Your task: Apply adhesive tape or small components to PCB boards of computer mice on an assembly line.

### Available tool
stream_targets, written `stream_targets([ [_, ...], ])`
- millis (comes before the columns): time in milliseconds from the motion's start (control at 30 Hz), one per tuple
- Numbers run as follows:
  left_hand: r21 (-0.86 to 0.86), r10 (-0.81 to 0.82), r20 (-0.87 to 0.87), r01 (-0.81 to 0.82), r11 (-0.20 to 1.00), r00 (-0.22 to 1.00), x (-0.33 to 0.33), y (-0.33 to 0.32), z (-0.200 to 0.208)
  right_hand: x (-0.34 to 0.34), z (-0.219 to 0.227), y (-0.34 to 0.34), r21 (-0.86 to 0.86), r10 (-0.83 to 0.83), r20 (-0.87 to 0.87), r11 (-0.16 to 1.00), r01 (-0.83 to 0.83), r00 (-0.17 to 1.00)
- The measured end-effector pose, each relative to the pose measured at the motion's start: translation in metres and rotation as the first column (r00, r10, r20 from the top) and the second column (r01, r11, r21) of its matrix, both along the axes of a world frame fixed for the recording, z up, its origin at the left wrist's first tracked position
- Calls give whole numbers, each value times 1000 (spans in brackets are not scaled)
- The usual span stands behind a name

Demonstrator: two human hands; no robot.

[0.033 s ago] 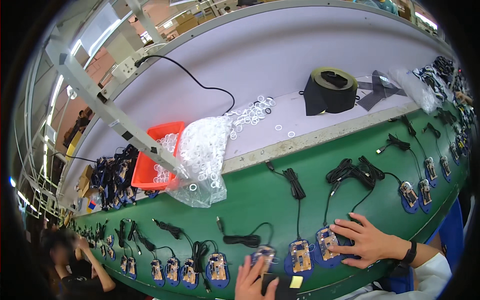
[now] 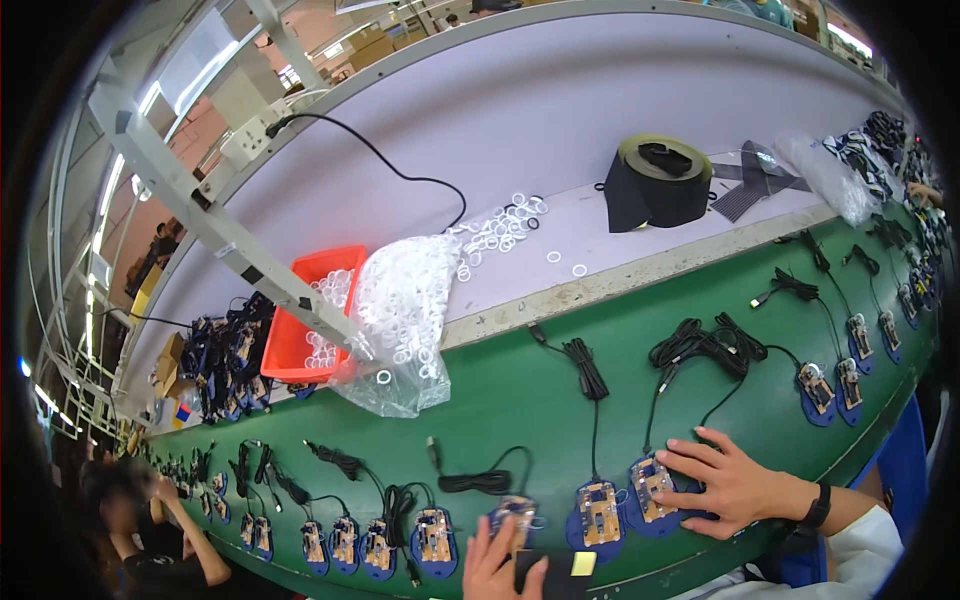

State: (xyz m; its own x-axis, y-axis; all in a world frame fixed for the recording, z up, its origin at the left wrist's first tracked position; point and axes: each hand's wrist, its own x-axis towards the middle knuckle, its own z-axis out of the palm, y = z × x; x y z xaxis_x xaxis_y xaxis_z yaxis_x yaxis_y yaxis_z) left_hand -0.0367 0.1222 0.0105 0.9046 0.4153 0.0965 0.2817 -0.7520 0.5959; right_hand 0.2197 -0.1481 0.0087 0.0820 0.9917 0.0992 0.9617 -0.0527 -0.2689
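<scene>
My left hand (image 2: 500, 568) is at the bottom edge, its fingertips at a mouse base with a tan circuit board (image 2: 514, 516). A flat black piece (image 2: 548, 574) with a yellow patch (image 2: 584, 564) sits by the thumb and appears gripped in that hand; its lower part is cut off. My right hand (image 2: 728, 482) is open, fingers spread, touching a blue mouse base with circuit board (image 2: 652, 490) and hiding part of another to its right. Between my hands lies a further blue mouse base with board (image 2: 600, 520), its black cable (image 2: 585, 370) bundled above.
More mouse bases (image 2: 434, 540) with coiled cables line the green table (image 2: 500, 400). Beyond stand a red bin (image 2: 285, 345), a bag of white rings (image 2: 405, 300), loose rings (image 2: 510, 225) and a black roll (image 2: 655, 190). Another person (image 2: 150, 540) sits at the left.
My left hand has shifted slightly left, together with the mouse base at its fingertips and the black piece. My right hand keeps its place.
</scene>
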Motion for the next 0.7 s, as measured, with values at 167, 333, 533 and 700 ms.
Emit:
stream_targets([
  [167, 90, 24, 60, -30, 995, 998, -9, 8, 10, -7, -5, 11, 21, 48, -86, 999, -46, 995],
  [333, -354, -224, 208, 287, 890, 952, 13, -27, 34, -2, 1, 1, 36, -36, -113, 999, 40, 993],
  [533, -39, -392, 79, 395, 918, 917, 44, -33, -2, 1, -12, -28, 12, -203, -114, 979, 205, 973],
  [700, 38, -228, 62, 226, 973, 972, 34, -33, -1, -3, -15, -11, 59, -124, -124, 990, 132, 985],
])
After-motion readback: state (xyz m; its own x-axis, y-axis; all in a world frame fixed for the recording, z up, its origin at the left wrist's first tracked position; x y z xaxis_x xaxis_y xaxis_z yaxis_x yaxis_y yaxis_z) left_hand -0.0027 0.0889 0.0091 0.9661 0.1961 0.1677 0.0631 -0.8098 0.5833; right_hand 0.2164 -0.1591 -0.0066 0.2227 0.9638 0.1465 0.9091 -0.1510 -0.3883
